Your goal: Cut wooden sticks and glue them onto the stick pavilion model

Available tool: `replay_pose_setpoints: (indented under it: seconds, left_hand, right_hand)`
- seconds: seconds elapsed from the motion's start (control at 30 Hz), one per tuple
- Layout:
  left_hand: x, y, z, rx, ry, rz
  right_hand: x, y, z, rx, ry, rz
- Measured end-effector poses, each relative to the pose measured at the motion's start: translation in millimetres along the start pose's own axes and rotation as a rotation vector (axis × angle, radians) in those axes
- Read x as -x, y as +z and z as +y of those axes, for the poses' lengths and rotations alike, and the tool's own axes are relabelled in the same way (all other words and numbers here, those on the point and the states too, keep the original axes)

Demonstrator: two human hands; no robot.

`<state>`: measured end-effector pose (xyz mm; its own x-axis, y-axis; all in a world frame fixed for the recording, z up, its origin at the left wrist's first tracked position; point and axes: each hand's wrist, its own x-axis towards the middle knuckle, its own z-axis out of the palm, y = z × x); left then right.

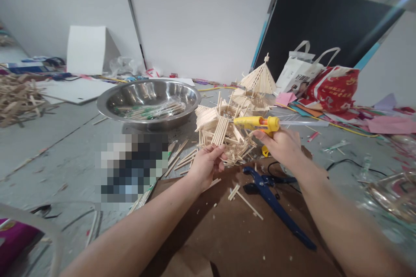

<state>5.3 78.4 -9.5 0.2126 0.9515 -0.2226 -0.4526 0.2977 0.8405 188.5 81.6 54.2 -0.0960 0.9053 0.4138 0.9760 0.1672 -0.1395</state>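
Note:
My left hand [209, 162] is closed, its thumb and fingers pinching the lower end of a small flat panel of wooden sticks [221, 130]. Around the handle of a yellow glue gun [256, 123] my right hand [281, 145] is wrapped. The gun points left, its nozzle close to the panel's upper right edge; whether they touch I cannot tell. Behind the hands stands a model pavilion with a pointed stick roof [260, 80]. Loose wooden sticks [238, 151] lie heaped below the gun and partly hide the model's lower part.
A blue-handled cutter [279, 207] and cut stick pieces [248, 203] lie on the brown board [227, 242]. A steel basin [107, 106] with bagged sticks stands at back left. Bags [334, 88], coloured paper and cables are on the right. A wood-scrap pile [19, 99] lies far left.

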Motion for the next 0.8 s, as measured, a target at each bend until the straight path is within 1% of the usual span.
replay_pose_setpoints:
  seconds: [0.23,0.53,0.8]
  left_hand:
    - [-0.6,0.6,-0.7,-0.045,0.027,0.010]
    - [0.8,0.9,-0.7,0.000,0.038,-0.002]
    - [-0.2,-1.2,-1.1,0.006,0.023,-0.043]
  right_hand:
    - [0.4,3.9,3.7,-0.037,-0.052,0.050]
    - [-0.1,3.2,2.8,-0.033,-0.050,0.045]
    - [0.8,4.6,4.3,-0.027,-0.060,0.051]
